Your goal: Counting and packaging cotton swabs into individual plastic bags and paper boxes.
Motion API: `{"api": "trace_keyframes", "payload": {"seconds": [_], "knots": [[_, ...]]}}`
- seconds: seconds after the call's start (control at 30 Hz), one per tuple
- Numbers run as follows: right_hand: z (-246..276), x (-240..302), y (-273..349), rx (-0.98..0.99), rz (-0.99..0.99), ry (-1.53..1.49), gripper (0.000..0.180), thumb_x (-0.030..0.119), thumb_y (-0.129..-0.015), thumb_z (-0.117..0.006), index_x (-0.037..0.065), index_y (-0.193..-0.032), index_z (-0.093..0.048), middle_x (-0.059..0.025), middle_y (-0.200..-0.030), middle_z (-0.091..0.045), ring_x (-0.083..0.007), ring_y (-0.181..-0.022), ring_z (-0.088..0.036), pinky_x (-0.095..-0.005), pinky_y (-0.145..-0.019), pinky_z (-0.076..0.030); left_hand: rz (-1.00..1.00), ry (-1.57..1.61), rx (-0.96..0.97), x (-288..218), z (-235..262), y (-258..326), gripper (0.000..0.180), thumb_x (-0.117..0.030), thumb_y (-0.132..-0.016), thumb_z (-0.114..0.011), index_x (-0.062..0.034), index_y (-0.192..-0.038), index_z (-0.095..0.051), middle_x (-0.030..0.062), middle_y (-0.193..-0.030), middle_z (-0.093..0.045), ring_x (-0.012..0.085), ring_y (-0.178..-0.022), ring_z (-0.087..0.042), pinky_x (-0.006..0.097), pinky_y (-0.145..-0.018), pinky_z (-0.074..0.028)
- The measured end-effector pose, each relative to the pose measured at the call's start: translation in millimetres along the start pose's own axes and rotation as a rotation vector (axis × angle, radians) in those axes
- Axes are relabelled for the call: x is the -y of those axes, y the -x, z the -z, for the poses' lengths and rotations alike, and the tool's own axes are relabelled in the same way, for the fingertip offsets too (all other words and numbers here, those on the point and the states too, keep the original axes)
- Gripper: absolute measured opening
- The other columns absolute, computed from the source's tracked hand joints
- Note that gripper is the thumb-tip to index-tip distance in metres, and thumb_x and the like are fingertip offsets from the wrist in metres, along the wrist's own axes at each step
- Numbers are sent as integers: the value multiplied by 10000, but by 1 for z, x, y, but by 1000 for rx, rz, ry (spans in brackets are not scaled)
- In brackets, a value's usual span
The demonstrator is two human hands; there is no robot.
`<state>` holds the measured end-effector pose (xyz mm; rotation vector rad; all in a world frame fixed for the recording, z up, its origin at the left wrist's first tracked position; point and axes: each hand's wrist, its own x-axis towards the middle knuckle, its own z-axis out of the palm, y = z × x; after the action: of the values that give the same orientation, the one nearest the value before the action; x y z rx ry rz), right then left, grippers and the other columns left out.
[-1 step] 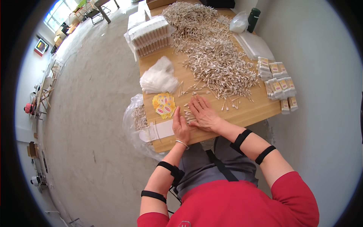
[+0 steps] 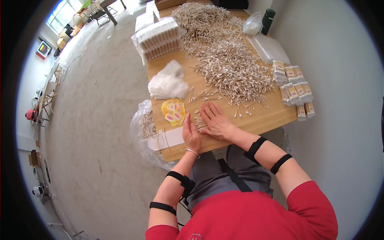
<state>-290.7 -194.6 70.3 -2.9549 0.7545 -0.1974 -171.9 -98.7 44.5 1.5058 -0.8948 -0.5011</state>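
Observation:
A small bunch of cotton swabs point(image 2: 202, 123) lies on the tabletop between my two hands, partly hidden by them. My right hand point(image 2: 217, 123) is spread flat, palm down, along the bunch's right side, its fingers stretched out. On the left side my left hand point(image 2: 192, 135) stands on edge, fingers straight and palm toward the swabs. Just beyond my left hand is a heap of yellow printed cards point(image 2: 173, 112). A white strip point(image 2: 174, 137) lies on the table beside my left wrist. Farther out spreads a big pile of loose cotton swabs point(image 2: 236, 72).
White plastic bags point(image 2: 170, 82) lie at the left edge, with stacked swab packs point(image 2: 158, 38) behind. Finished-looking small packs point(image 2: 297, 92) sit at the right edge. A dark green bottle point(image 2: 268, 21) stands by the wall. A clear bag of swabs point(image 2: 145, 124) hangs beside the table.

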Motion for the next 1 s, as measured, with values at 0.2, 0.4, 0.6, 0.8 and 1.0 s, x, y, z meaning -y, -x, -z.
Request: {"api": "trace_keyframes", "payload": {"seconds": [0.2, 0.4, 0.6, 0.8, 1.0], "knots": [[-1, 11, 28, -46, 36, -43, 835, 583, -827, -514, 36, -1424, -306, -205, -1505, -208, -390, -1404, -150, -484, -1139, -127, -11, -7, -11, -3, 1, 0, 395, -91, -965, -390, 26, -1340, -428, 183, -1331, -493, 258, -1251, -458, 335, -1050, -338], [-5, 3, 16, -141, -84, -23, 911, 493, -748, -671, 43, -1433, -273, -197, -1503, -206, -362, -1407, -160, -487, -1136, -141, -15, -6, -6, -2, 0, -2, 401, -106, -960, -404, 21, -1340, -430, 193, -1315, -504, 271, -1232, -475, 338, -1035, -355], [-10, -14, 19, -368, -208, -506, 695, 259, -839, -636, -6, -1390, -306, -210, -1452, -301, -369, -1365, -261, -433, -1127, -207, 38, 74, -44, 1, -4, -11, 403, -128, -976, -391, 14, -1352, -422, 182, -1341, -488, 254, -1250, -457, 334, -1050, -333], [-28, -1, 1, -627, -476, -1008, 518, 127, -882, -511, -35, -1348, -352, -216, -1429, -345, -333, -1338, -329, -371, -1104, -257, 135, 208, -27, 2, -20, -18, 411, -136, -986, -374, 30, -1361, -403, 168, -1366, -467, 241, -1270, -435, 325, -1058, -315], [-33, 14, -14, -738, -489, -1222, 439, 134, -916, -473, -28, -1317, -397, -184, -1419, -374, -297, -1308, -378, -353, -1085, -280, 134, 230, -45, -3, -22, -21, 413, -165, -1005, -352, 35, -1363, -397, 169, -1376, -451, 240, -1294, -406, 323, -1077, -291]]}}
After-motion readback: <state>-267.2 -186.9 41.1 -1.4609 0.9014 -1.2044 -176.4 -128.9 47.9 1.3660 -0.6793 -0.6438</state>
